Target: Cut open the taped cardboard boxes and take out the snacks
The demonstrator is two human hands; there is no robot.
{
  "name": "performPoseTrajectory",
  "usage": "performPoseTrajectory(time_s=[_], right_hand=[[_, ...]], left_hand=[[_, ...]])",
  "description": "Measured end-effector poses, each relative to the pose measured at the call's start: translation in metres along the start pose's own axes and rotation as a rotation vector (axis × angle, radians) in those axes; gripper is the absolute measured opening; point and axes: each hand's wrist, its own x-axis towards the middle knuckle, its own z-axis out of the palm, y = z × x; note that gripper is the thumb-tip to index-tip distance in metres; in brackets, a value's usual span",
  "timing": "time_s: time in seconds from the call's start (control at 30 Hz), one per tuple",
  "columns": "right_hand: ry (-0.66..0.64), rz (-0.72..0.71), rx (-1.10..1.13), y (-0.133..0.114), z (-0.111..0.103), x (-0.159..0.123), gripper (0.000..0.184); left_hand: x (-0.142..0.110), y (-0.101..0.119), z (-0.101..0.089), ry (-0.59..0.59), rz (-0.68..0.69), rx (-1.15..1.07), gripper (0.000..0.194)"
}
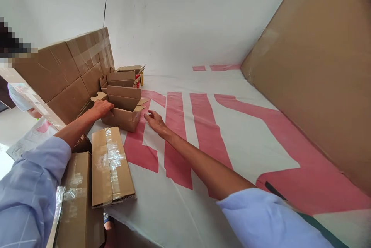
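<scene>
Front open carton (121, 119) sits at 9 o'clock in view, flaps up, contents not readable. Progress by lids: at least two taped shut, three open. Left to right, clock centred on that carton: outer taped carton (77, 186) at 7 o'clock, sealed. Worker's left hand (102, 109) at 9, grasping the open one's near-left rim. Inner taped carton (112, 166) at 6, sealed. Rear cartons (121, 76) at 12, flaps up, red packaging (138, 82) showing. Right hand (156, 122) at 3, released, empty, just beside the carton.

open carton (121, 119): matt cardboard | tape (113, 155): glossy plastic | sleeve (266, 219): matt cloth | wall (174, 19): smooth, matt
</scene>
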Motion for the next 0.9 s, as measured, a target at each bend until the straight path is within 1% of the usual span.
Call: performPoseTrajectory(time_s=[0.07,0.17,0.27,0.33,0.4,0.5,0.57,0.63,0.7,0.77,0.8,0.9], right_hand=[[-0.024,-0.016,-0.026,0.006,-0.006,-0.020,0.063],[-0.095,-0.056,-0.071,0.015,-0.017,-0.056,0.059],[-0.167,-0.121,-0.146,0.018,-0.031,-0.101,0.056],[-0.189,-0.157,-0.191,0.014,-0.045,-0.135,0.054],[-0.193,-0.211,-0.231,0.005,-0.062,-0.173,0.050],[-0.101,-0.357,-0.334,-0.003,-0.095,-0.235,0.047],[0.006,-0.436,-0.448,0.001,-0.121,-0.275,0.044],[0.149,-0.504,-0.584,0.013,-0.151,-0.310,0.043],[0.288,-0.552,-0.715,0.027,-0.181,-0.339,0.041],[0.379,-0.525,-0.798,0.036,-0.204,-0.362,0.038],[0.419,-0.494,-0.819,0.039,-0.212,-0.373,0.037],[0.553,-0.361,-0.809,0.042,-0.222,-0.411,0.038]], left_hand=[[0.015,0.001,0.002,0.020,-0.050,0.049,0.039],[0.040,0.001,0.003,0.060,-0.120,0.009,0.040],[0.065,0.003,-0.001,0.088,-0.166,-0.043,0.037],[0.079,0.004,-0.005,0.094,-0.184,-0.067,0.035],[0.089,0.006,-0.010,0.104,-0.207,-0.096,0.036],[0.096,0.009,-0.017,0.132,-0.247,-0.150,0.048],[0.096,0.013,-0.020,0.159,-0.266,-0.184,0.058],[0.091,0.017,-0.025,0.160,-0.276,-0.225,0.071],[0.081,0.022,-0.032,0.145,-0.271,-0.263,0.085],[0.065,0.025,-0.041,0.132,-0.239,-0.279,0.094],[0.055,0.025,-0.047,0.134,-0.212,-0.274,0.093],[0.014,0.025,-0.063,0.145,-0.110,-0.258,0.081]])
